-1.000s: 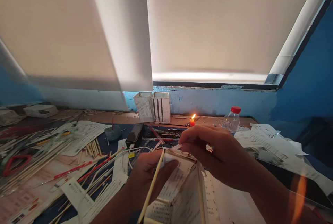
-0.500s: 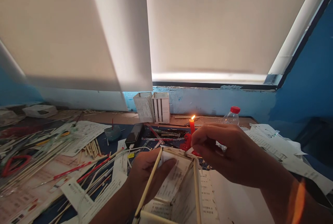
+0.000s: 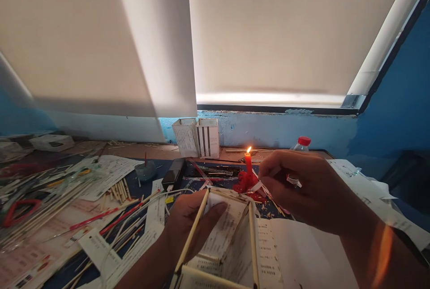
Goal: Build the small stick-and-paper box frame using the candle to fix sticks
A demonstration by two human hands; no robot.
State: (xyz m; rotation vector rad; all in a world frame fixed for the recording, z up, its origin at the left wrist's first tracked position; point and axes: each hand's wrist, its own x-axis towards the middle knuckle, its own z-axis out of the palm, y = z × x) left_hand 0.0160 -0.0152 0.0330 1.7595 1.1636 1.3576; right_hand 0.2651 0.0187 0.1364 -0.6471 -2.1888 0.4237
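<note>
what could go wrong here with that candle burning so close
1. The lit candle stands among printed sheets and thin sticks; a knock from the right hand beside it could tip it and start a fire.
2. The right hand pinches what looks like a paper strip close to the flame; strip or skin could scorch.
3. The paper-and-stick frame in the left hand ends near the candle; pushed forward, it might catch.

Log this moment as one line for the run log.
left hand: holds box | right hand: pinches strip beside lit candle | bottle: behind right hand
</note>
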